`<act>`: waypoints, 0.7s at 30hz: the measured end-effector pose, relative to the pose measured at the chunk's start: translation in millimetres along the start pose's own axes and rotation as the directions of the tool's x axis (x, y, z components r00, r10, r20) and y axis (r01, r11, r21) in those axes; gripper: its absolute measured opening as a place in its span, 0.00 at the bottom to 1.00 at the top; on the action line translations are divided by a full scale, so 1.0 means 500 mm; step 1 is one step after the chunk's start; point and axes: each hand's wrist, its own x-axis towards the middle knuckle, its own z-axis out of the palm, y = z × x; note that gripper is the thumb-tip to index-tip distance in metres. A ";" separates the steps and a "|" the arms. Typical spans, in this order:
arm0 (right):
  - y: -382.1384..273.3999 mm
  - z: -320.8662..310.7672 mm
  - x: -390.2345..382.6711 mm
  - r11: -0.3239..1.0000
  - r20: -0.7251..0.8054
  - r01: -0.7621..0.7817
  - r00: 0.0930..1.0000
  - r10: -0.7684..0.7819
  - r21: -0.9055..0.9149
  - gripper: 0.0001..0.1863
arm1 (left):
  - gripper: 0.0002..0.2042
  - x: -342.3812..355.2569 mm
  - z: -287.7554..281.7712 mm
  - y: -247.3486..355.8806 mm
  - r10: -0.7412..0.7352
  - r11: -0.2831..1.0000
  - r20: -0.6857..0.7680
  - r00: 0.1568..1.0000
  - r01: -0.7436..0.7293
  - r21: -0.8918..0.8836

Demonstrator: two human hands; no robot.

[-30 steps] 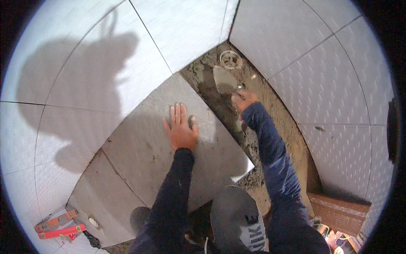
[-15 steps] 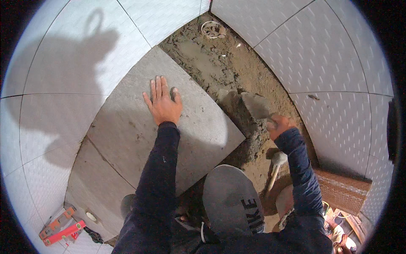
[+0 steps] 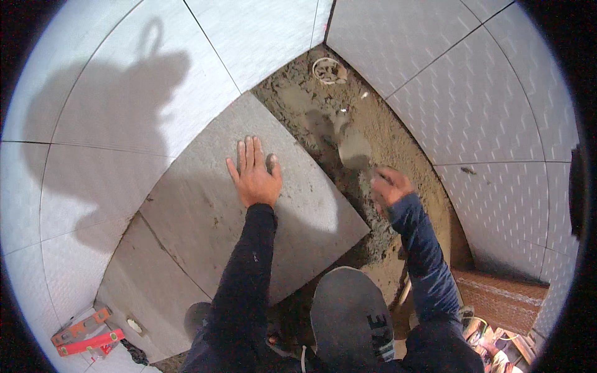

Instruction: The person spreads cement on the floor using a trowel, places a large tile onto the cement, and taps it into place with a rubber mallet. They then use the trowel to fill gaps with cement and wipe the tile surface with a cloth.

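Note:
My left hand lies flat with spread fingers on a large grey tile, over at the left of the wet, lumpy mortar. At the tile's right side, my right hand is curled around the handle of a trowel, whose blurred blade is over the mortar; the handle is mostly hidden by my fingers. A white round pipe fitting sits in the mortar near the corner. Part of a pale tool handle shows beside my right forearm, the rest hidden.
Patterned white tiled walls meet at the top. A red level and orange tool lie at the lower left. A brown textured board and small clutter are at the lower right. My grey-clad knee is near the tile's front edge.
My right hand with the trowel swung toward me and rightward, then came partway back up and left. My left hand stays flat on the tile. The whole view has shifted slightly.

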 end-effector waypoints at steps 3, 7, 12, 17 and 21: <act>-0.071 0.041 0.115 0.985 -0.184 0.173 0.969 -0.164 0.029 0.23 | 0.28 0.002 -0.004 0.001 0.015 1.000 -0.026 1.000 -0.016 -0.008; -0.184 0.136 0.339 0.848 -0.293 0.347 0.828 -0.478 -0.402 0.18 | 0.29 0.002 -0.007 0.002 0.008 1.000 -0.006 1.000 -0.008 -0.018; -0.179 0.179 0.463 0.979 -0.340 0.026 0.936 -0.095 -0.204 0.17 | 0.30 0.006 -0.008 0.003 -0.003 1.000 0.020 1.000 0.003 0.005; -0.151 0.170 0.456 0.986 -0.510 -0.043 0.859 -0.046 -0.161 0.23 | 0.31 0.009 -0.009 0.003 -0.004 1.000 0.018 1.000 0.004 0.005; -0.198 0.173 0.442 0.982 -0.434 -0.071 0.901 -0.012 -0.175 0.23 | 0.29 0.009 -0.011 0.005 -0.005 0.999 0.022 1.000 0.005 -0.034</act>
